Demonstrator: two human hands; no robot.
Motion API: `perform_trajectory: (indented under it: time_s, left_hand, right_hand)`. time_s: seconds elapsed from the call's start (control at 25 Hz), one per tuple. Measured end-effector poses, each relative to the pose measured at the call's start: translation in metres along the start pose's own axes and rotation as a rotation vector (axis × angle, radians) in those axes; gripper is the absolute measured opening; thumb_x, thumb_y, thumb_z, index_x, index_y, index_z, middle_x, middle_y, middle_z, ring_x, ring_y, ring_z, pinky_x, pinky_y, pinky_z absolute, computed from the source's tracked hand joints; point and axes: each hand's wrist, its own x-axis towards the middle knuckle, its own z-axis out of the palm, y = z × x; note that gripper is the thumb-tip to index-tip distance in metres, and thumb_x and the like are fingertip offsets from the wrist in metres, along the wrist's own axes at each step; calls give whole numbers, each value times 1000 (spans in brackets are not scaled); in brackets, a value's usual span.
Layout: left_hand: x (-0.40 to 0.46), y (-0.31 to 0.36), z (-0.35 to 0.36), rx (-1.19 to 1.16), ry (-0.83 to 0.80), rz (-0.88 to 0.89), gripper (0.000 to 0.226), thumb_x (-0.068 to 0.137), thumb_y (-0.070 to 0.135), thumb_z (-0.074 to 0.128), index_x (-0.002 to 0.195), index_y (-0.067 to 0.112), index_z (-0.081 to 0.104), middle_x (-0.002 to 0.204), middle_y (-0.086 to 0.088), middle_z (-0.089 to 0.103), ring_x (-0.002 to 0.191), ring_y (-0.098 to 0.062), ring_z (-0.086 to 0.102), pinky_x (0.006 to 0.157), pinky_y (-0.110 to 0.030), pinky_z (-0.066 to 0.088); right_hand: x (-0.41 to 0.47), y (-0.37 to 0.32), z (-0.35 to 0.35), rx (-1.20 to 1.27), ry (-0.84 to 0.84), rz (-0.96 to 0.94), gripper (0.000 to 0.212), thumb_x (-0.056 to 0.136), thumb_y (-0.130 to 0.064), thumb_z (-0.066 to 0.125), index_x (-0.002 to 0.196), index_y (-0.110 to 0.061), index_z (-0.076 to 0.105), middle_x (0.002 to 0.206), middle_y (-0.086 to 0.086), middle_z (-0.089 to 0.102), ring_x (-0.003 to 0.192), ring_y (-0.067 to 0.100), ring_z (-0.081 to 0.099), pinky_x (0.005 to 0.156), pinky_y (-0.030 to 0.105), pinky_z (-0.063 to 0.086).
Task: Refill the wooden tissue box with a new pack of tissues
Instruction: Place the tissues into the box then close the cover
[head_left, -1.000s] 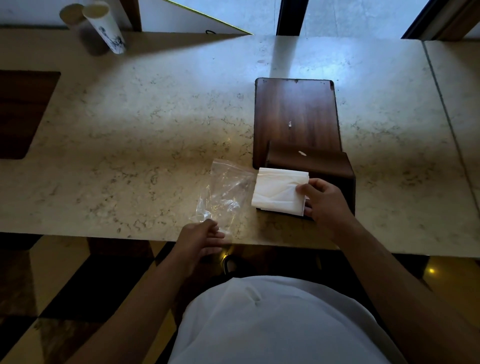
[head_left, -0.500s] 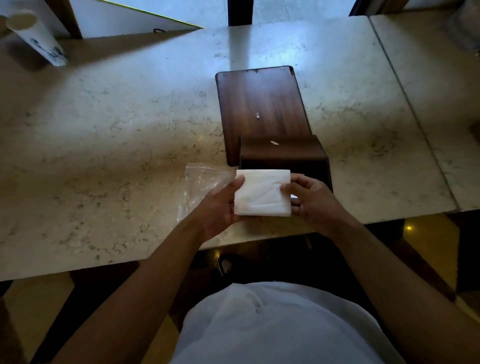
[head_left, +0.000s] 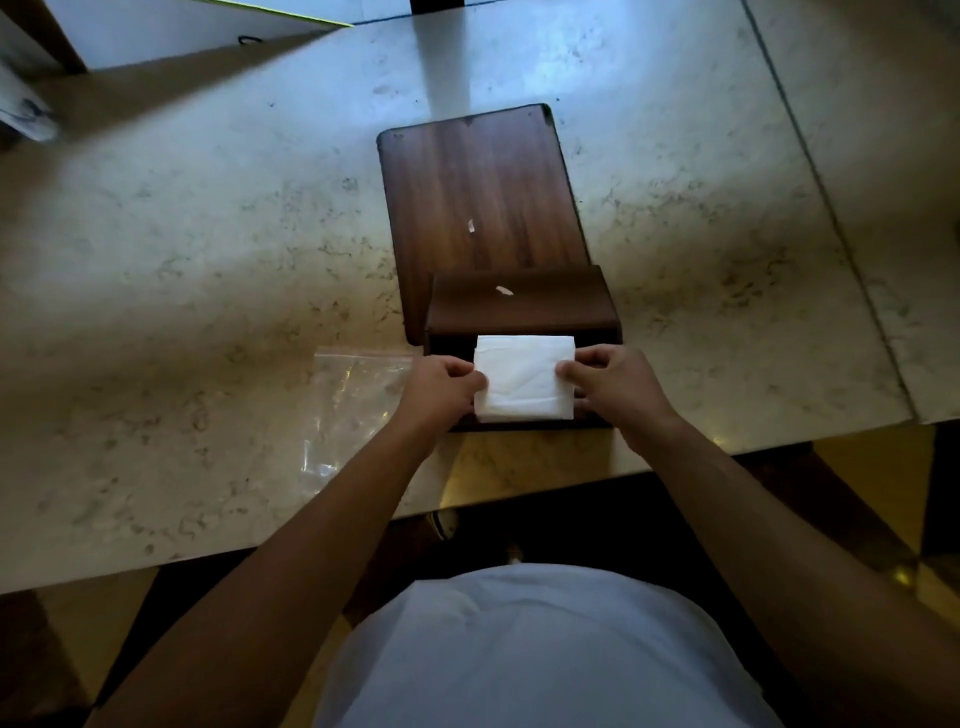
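While the soft, light tissue stack (head_left: 523, 376) is being pinched at its side edges by the left hand (head_left: 441, 387) and right hand (head_left: 610, 382), it is being held at the wooden tissue box (head_left: 522, 306) opening on the tabletop (head_left: 208, 260), probably needing edge support against sagging.

The tissue box (head_left: 522, 306) is dark brown wood and stands near the front edge of the table, its open side facing the person. Its flat wooden lid (head_left: 478, 197) lies on the table just behind it, partly under the box, with a small white scrap on it and another on the box. The stack of tissues (head_left: 523, 376) is white, square and slightly creased, sitting level at the box's opening, its far edge at the dark interior.
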Motion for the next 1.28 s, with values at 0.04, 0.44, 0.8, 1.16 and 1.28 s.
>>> perform_trajectory:
  time_s: [0.04, 0.44, 0.8, 1.16, 1.28]
  left_hand:
    - [3, 0, 3, 47, 17, 13, 14, 90, 14, 70, 79, 23, 70, 96, -10, 75, 90, -26, 73, 83, -48, 62]
    - [17, -8, 20, 363, 125, 48, 23, 89, 17, 72, 67, 17, 64, 84, -21, 75, 73, -27, 71, 71, -46, 62]
    - [16, -9, 26, 422, 161, 77, 19, 91, 21, 70, 84, 3, 76, 79, -12, 74, 75, -23, 69, 67, -32, 55]
    - [9, 4, 8, 343, 213, 225, 21, 88, 18, 72, 106, 9, 76, 91, 0, 74, 80, -15, 69, 77, -32, 58]
    - [13, 18, -10, 211, 222, 259, 7, 90, 20, 69, 94, 18, 75, 87, -2, 76, 74, -15, 73, 69, -35, 63]
  right_hand:
    - [4, 0, 1, -28, 12, 13, 5, 92, -23, 72, 93, -19, 75, 95, 5, 76, 86, 28, 76, 75, 51, 65]
    - [16, 11, 9, -136, -52, 18, 34, 90, -21, 60, 102, 10, 66, 74, 24, 61, 64, 29, 52, 63, 36, 40]
    - [13, 8, 8, -222, -18, -11, 34, 88, -15, 61, 63, -13, 36, 54, 0, 29, 51, 18, 29, 57, 33, 25]
    - [15, -4, -9, -185, 120, -120, 18, 92, -24, 62, 92, -15, 77, 78, -1, 73, 74, 14, 69, 71, 32, 56]
    - [24, -15, -25, -98, 184, -156, 15, 95, -23, 62, 99, -25, 76, 86, -4, 76, 83, 15, 74, 76, 35, 61]
